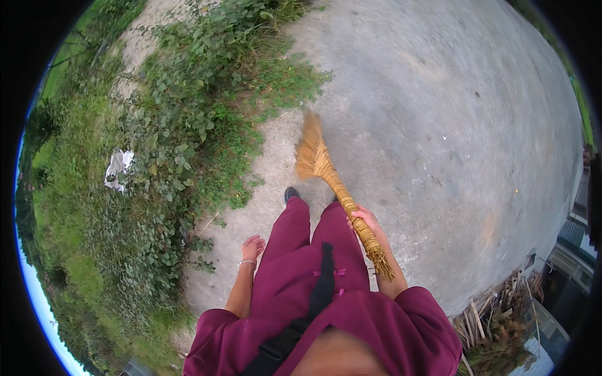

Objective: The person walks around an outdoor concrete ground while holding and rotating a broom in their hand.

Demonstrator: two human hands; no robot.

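Observation:
My right hand [365, 219] is wrapped round the thick, bound handle of a straw broom [342, 191]. The handle slants from beside my right forearm up and to the left. Its fanned bristle head lies ahead of my feet, over the concrete, and looks slightly blurred; whether the tips touch the ground I cannot tell. My left hand [253, 247] hangs beside my left thigh, holding nothing, with its fingers loosely curled and apart. A thin bracelet circles that wrist.
Grey concrete [451, 156] stretches ahead and to the right. Leafy bushes and grass [182, 125] border it on the left, with a white scrap [118, 169] caught among them. A pile of sticks [489, 319] lies at the lower right. A dark shoe [291, 193] shows below my trousers.

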